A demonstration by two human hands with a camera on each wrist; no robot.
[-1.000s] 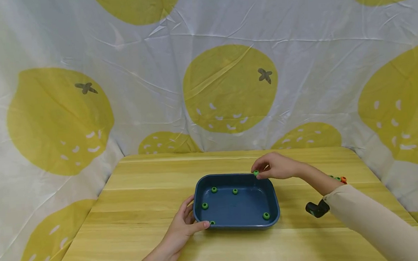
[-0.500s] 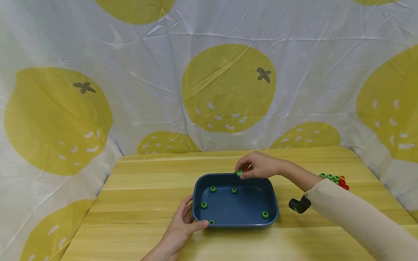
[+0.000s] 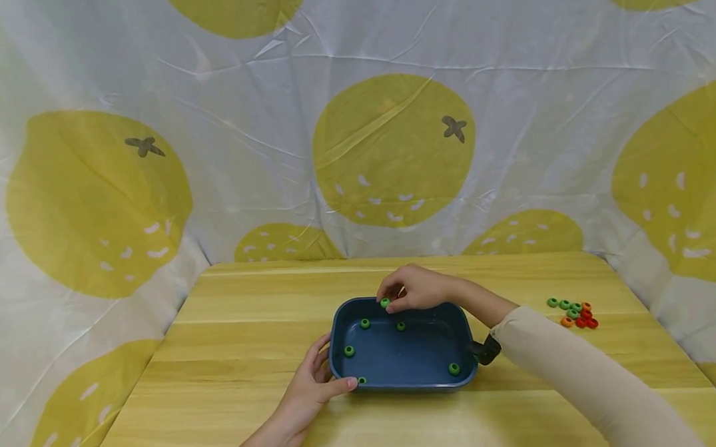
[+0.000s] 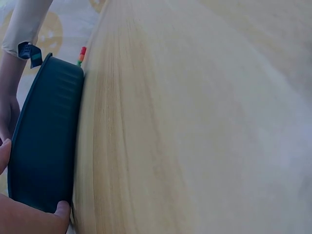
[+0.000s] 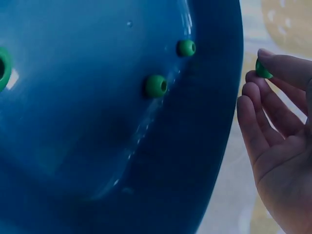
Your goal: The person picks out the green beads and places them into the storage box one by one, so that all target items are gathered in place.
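A dark blue rectangular tray [image 3: 402, 355] stands on the table with several green beads inside, among them a bead [image 3: 454, 369] at its near right corner. My left hand [image 3: 308, 392] grips the tray's near left corner, thumb over the rim; the left wrist view shows fingers against the outer wall of the tray [image 4: 46, 131]. Above the far rim, my right hand [image 3: 417, 289] pinches a green bead [image 3: 385, 303] between thumb and fingertip. In the right wrist view that bead [image 5: 263, 69] is partly covered by the thumb, and the other fingers are loosely bent.
A cluster of green, orange and red beads, with a red bead [image 3: 581, 322] among them, lies on the wooden table [image 3: 220, 363] at the right. Behind the table hangs a lemon-patterned cloth [image 3: 259, 154]. A black wrist device [image 3: 487, 350] overlaps the tray's right rim in the head view.
My right hand has moved left along the tray's far rim with the green bead. The bead cluster at the right has come out from behind the forearm. The left hand and tray stay put.
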